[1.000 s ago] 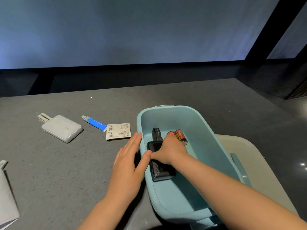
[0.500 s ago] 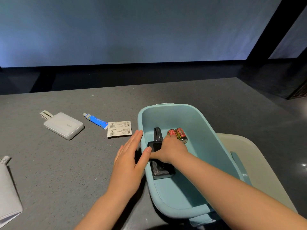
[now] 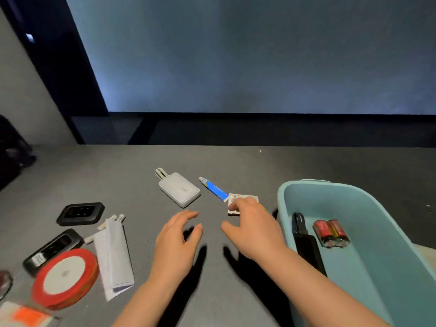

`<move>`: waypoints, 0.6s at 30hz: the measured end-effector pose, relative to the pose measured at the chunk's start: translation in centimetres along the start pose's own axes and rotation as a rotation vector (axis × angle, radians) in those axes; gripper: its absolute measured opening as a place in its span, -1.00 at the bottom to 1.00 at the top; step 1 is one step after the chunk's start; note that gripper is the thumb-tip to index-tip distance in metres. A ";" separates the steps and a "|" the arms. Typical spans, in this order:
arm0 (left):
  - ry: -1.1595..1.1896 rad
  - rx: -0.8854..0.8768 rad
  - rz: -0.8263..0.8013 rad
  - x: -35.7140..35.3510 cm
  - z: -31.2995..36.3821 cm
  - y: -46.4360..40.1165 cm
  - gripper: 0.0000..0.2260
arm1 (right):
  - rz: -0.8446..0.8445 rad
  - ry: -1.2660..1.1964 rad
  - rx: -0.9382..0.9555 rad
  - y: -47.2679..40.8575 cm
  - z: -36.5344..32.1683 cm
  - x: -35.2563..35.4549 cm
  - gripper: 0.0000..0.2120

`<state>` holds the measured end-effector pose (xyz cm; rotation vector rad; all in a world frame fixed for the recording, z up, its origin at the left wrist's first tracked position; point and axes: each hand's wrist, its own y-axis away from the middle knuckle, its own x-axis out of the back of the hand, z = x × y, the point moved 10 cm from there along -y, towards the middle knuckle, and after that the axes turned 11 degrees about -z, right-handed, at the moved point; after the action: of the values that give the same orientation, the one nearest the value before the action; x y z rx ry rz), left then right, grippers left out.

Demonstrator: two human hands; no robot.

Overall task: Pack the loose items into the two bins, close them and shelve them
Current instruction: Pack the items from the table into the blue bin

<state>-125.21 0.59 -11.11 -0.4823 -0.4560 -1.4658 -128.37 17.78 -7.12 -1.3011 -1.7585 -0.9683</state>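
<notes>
Grey desk [image 3: 236, 161] fills the lower view. Teal bin [image 3: 382, 244] sits at the right edge, lid off, w/ a pale flat panel [image 3: 424, 252] showing behind its right side. Inside the bin: a black device [image 3: 306, 249] w/ a strap along the left wall, and a shrink-wrapped pack of batteries [image 3: 330, 232] just right of it.

Both forearms reach in from below, over the desk, left of the bin. Right hand [image 3: 252, 225]: grip spread, fingers loose, nothing held; fingertips lie over the near edge of a small white packet [image 3: 245, 199] — contact vs. hover, can't tell. Left hand [image 3: 177, 237]: grip half curled, empty, hovering above bare desk between the packet and the folded paper.

Loose items, approx. big to small: red ribbon spool [image 3: 63, 279] at lower left, blurred; folded white paper [image 3: 113, 256] just right of it; white power bank [image 3: 179, 192] w/ short cord, mid-desk; black oblong gadget [image 3: 52, 249] partly under the spool's far edge; black rounded-square pad [image 3: 80, 213] behind it; blue tube [image 3: 213, 188] between power bank and packet, its flat end touching the packet. Orange-and-white packet [image 3: 26, 315] at bottom left corner, blurred.
</notes>
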 end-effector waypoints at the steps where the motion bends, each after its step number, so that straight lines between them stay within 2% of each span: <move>1: -0.021 0.008 -0.007 0.5 -0.8 -0.3 -0.76 | -0.029 -0.001 -0.003 -0.8 -0.5 -1.1 -0.64; 8: -0.169 0.122 -0.030 3.8 -5.7 -5.3 -0.65 | -0.083 0.023 -0.030 -9.3 -4.0 -5.5 -0.58; 14: -0.306 0.209 -0.065 4.5 -10.0 -9.2 -0.55 | -0.095 0.096 -0.040 -16.1 -6.5 -9.9 -0.45; 18: -0.369 0.208 -0.086 4.4 -12.1 -10.1 -0.53 | -0.082 0.110 -0.042 -18.5 -6.8 -11.8 -0.40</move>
<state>-135.02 -10.33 -18.32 -0.5738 -0.9217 -1.3948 -142.92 3.08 -17.16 -1.1860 -1.7268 -1.1070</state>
